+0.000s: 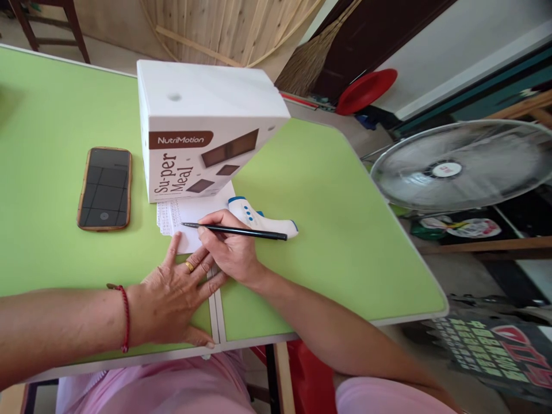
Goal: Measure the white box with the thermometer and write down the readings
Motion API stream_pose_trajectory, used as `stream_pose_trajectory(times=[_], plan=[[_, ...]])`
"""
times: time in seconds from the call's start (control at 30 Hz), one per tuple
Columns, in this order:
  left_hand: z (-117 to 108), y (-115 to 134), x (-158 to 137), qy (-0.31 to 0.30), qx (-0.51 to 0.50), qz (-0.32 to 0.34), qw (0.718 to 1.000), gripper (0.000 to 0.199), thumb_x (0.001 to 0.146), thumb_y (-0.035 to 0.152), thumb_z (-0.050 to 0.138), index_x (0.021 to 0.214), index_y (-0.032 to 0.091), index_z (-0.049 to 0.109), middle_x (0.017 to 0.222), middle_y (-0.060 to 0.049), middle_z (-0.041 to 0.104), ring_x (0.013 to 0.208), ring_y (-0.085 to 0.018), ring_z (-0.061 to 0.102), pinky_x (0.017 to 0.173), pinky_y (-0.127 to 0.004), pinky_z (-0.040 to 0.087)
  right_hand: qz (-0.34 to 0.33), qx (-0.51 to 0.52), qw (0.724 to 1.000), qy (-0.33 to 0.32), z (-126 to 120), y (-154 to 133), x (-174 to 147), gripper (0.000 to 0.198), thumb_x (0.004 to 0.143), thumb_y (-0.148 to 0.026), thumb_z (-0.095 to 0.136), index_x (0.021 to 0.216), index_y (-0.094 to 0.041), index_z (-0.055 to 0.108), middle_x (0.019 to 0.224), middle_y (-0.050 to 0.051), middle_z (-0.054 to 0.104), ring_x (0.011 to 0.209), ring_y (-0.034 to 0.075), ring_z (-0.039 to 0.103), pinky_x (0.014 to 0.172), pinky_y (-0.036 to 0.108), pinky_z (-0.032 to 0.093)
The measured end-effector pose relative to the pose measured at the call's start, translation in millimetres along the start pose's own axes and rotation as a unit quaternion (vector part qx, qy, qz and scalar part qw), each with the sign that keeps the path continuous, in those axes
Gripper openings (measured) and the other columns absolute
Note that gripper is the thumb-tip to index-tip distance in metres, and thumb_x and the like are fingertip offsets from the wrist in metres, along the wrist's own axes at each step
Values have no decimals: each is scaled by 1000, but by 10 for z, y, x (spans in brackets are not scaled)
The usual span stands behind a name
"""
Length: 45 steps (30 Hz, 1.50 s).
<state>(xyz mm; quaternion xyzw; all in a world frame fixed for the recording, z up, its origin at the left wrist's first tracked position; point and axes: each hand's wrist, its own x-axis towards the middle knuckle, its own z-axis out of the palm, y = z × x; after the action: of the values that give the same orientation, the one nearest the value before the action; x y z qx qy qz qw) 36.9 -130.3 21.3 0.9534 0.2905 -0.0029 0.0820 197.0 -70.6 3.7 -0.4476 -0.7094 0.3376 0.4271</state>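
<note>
My right hand (233, 247) pinches a black pen (245, 231), its tip down on a white sheet of paper (190, 241). Rows of small handwriting run along the sheet's left part. Spread flat, my left hand (179, 293) rests across the paper's near edge and the green table, its fingers reaching under or beside my right hand. A ring and a red cord bracelet are on this arm. Over the far part of the paper stands a white box (211, 92) lettered "NutriMotion Su-per Meal". Just beyond my right hand lies a white and blue handheld thermometer (259, 218), partly hidden by the hand and pen.
A phone (106, 187) in a brown case lies left of the box. The green table (336, 230) has a seam near my hands. At the right stands a fan (448, 167) in a wire cage. Behind are a straw broom (310, 57) and a red basin (364, 92).
</note>
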Motion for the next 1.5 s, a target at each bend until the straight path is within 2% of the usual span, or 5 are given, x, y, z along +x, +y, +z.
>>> stream_pose_trajectory(times=[0.33,0.77,0.97,1.3,1.5], plan=[[-51,-8,-2,-21,-10,-3,1000,92,89,82,52,157,20,45,166,-21,30,156,-42,24,117,-81,21,-6,-5,1000,0,10,12,5,3,88,-26,60,89,-24,58,70,-4,65,58,12,59,57,25,52],[-18,-11,-9,-1,0,-3,1000,93,88,83,52,156,21,46,165,-20,34,156,-42,26,117,-79,23,-3,-15,1000,-2,-11,1,28,4,86,-23,60,83,-24,58,68,-4,64,57,11,57,55,24,49],[6,-8,-15,7,-1,-2,1000,94,88,83,51,157,20,45,165,-19,35,155,-42,26,117,-79,23,-19,4,1000,3,10,30,8,2,87,-25,61,88,-24,60,70,-4,65,57,11,58,55,24,50],[-21,-8,-9,-6,-10,-1,1000,93,88,82,53,157,20,45,165,-21,33,155,-43,27,117,-81,21,-3,-6,1000,-18,-5,18,27,3,88,-26,61,88,-24,60,73,-3,68,60,11,60,58,25,53],[4,-9,-1,10,2,-2,1000,93,88,84,50,156,20,47,164,-20,36,154,-43,29,118,-78,23,-4,-15,1000,-21,-3,34,30,3,88,-27,62,89,-24,61,73,-3,67,60,12,60,59,25,53]])
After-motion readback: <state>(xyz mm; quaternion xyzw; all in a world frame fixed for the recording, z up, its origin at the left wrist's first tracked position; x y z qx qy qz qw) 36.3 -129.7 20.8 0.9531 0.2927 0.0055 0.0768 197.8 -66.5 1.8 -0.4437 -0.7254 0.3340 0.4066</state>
